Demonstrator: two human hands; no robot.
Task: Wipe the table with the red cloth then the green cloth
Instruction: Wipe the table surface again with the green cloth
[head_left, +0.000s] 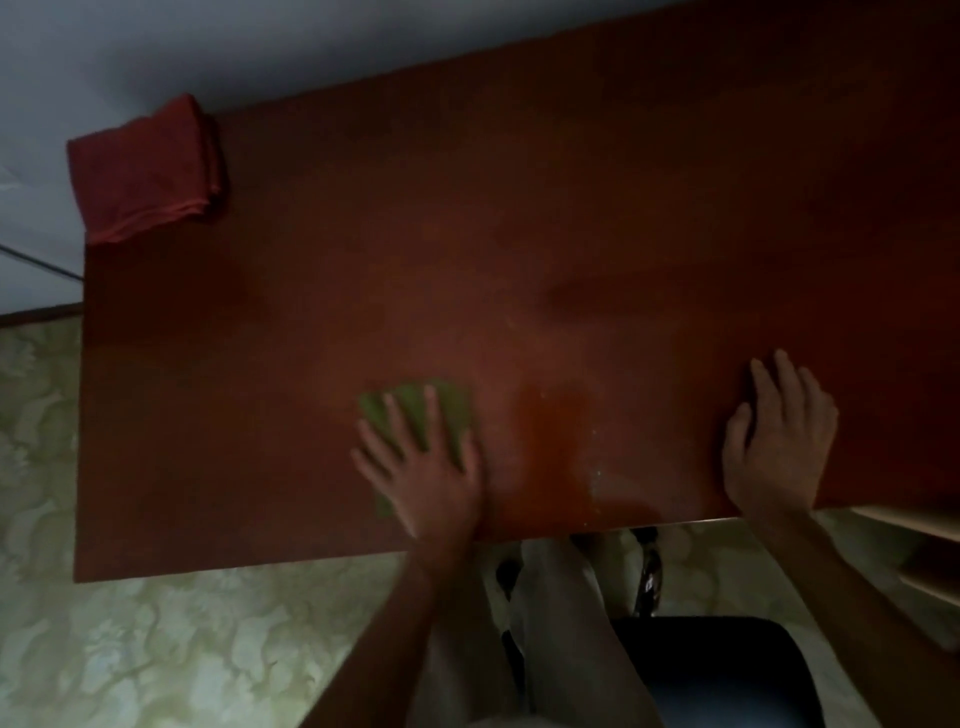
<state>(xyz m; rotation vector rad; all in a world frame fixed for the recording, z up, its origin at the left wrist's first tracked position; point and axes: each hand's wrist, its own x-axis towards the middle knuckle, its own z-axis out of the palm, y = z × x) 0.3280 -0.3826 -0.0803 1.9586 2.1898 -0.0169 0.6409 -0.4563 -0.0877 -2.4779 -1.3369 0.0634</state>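
The red cloth (143, 174) lies folded on the worktop's (519, 234) far left corner. Nearer the front edge, the left hand (423, 467) presses flat, fingers spread, on the green cloth (421, 410). The right hand (779, 436) rests open and empty farther right.

I see my left hand (423, 467) pressed flat, fingers spread, on the green cloth (447, 410) near the front edge of the reddish-brown table (519, 234). My right hand (779, 441) rests palm-down on the bare tabletop, well apart. The red cloth (143, 169) lies folded at the far left corner, overhanging the edge.
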